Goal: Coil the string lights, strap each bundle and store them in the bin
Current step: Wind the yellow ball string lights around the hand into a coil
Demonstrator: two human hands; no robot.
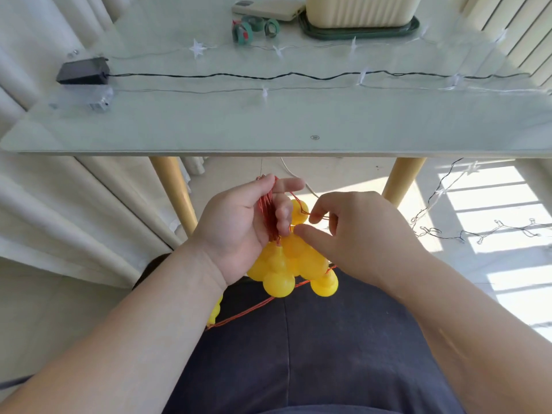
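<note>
While in left hand (236,231), red wire (267,212)

The yellow lights (294,264), gourd-shaped bulbs on red wire (268,216), hang bunched in a cluster over the lap. The wire is gathered into a tight upright coil gripped by the left hand (239,231). The right hand (358,231) pinches one loose loop, and a strand trails down-left. Two star strings (197,48) lie stretched across the tabletop (209,127), one on black wire and one on clear, ending at a black box (82,71) and a clear box (89,98). Green strap rolls (248,29) sit near the cream bin (361,10). Another string (478,234) lies tangled on the floor.
</note>
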